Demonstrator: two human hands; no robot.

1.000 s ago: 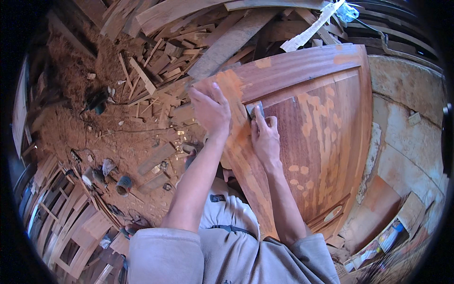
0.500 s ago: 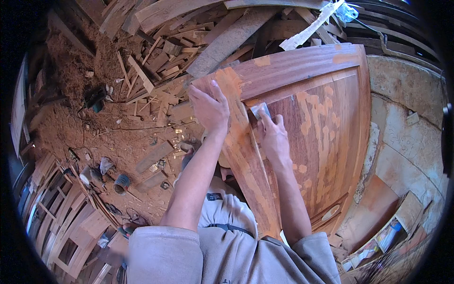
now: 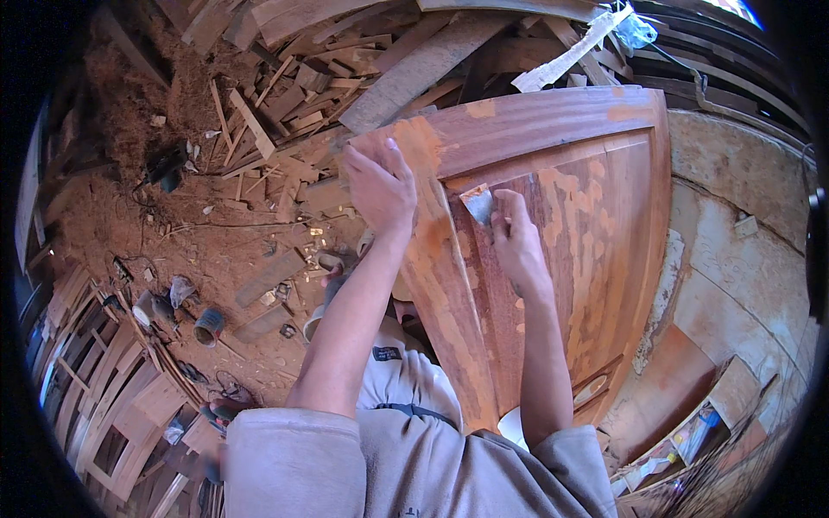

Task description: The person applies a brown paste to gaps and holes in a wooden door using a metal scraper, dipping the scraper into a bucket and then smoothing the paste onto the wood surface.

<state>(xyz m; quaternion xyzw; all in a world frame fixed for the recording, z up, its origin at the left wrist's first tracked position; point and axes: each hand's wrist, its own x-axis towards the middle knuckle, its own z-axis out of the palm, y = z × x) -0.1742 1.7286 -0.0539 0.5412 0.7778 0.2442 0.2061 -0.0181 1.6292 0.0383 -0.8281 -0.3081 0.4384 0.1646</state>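
Observation:
A brown wooden panel door (image 3: 561,285) lies in front of me, with patches of orange filler smeared along its grain. My left hand (image 3: 382,192) grips the door's upper left corner, thumb on the face and fingers curled at the edge. In my right hand (image 3: 521,242) is a putty knife (image 3: 477,205), its flat metal blade carrying some orange filler at the tip. The blade is over the recessed panel, beside the moulding of the left frame piece; whether it touches the wood I cannot tell. The handle is mostly hidden in my fingers.
A white rounded object (image 3: 513,426) shows partly beside my right forearm. Scrap wood (image 3: 311,95) is heaped beyond the door. Down on the dusty floor, to the left, stands a small bucket (image 3: 208,328). Stacked boards (image 3: 129,406) lie at the lower left.
My right hand has shifted slightly right with the putty knife, turning the blade so that its orange-tipped end shows. My left hand keeps its hold on the corner.

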